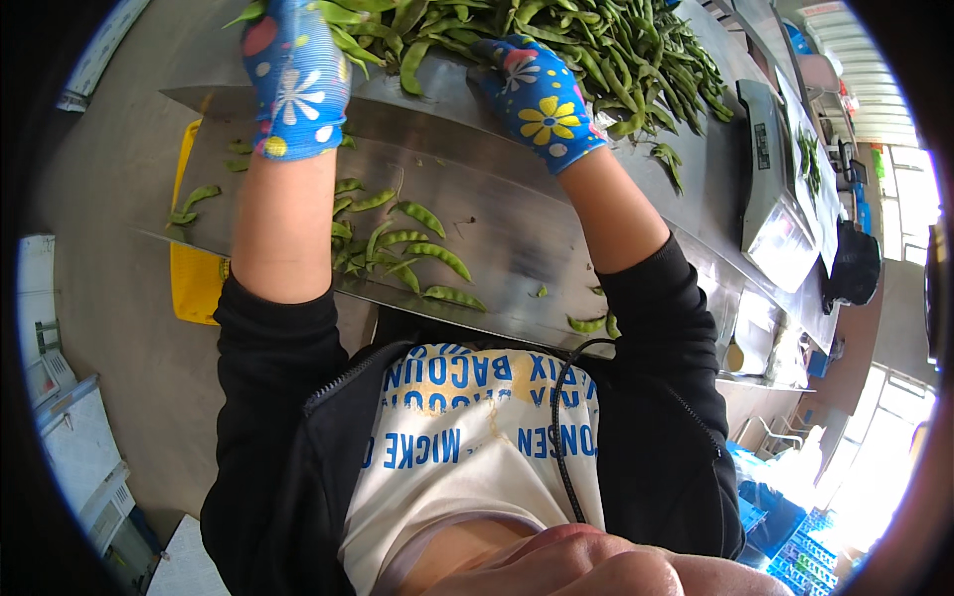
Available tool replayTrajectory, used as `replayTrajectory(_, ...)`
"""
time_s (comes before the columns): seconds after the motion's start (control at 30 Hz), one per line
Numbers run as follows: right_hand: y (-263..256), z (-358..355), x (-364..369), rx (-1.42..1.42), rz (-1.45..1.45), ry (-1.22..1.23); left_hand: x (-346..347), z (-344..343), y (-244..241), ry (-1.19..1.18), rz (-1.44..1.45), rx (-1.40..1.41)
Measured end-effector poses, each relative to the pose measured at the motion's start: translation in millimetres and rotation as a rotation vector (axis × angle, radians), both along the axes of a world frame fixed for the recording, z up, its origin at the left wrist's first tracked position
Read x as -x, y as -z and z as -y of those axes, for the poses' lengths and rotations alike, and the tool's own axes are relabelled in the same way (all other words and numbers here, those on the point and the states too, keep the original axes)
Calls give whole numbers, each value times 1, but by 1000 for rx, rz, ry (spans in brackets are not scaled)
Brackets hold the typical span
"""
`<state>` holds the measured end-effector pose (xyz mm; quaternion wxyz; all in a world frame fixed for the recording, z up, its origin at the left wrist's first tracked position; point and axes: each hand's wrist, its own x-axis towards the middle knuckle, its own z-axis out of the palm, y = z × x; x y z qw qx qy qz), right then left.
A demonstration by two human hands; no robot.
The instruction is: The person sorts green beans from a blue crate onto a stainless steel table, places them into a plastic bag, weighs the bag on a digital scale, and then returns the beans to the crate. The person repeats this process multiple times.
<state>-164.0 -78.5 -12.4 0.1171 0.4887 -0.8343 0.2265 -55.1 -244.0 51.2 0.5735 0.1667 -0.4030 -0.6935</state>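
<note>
My left hand [298,82], in a blue flower-patterned knit glove, is at the top edge of the view above the raised steel table [417,119]. Flat green bean pods [346,37] stick out on both sides of it, and its fingertips are cut off. Gloved in the same pattern, my right hand [533,100] reaches to the near edge of a large heap of green beans [611,52]. Its fingers curl down against the pods, and their grip is hidden. Below both wrists, a lower steel tray [507,246] carries loose pods [402,242].
A bench scale [775,179] stands on the right, with pods [809,160] on its white sheet. A black bag [853,264] lies beyond it. At the left, a yellow container [194,283] is partly under the tray. Blue crates [801,551] stand at lower right.
</note>
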Motion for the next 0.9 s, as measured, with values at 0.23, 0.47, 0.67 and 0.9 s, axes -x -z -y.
replayTrajectory(0.23, -24, -33, -5, 388, 1206, -27, -5, 1, 2, 324, 184, -178)
replayTrajectory(0.47, -27, -45, -14, 669, 1490, -234, -6, -10, 19, 699, 446, -141)
replayTrajectory(0.67, -20, -39, -20, 767, 1504, -236, -2, -16, 30, 678, 437, -60)
replayTrajectory(0.9, -19, -19, -56, 934, 1335, -19, -4, -6, 39, 718, 430, 342)
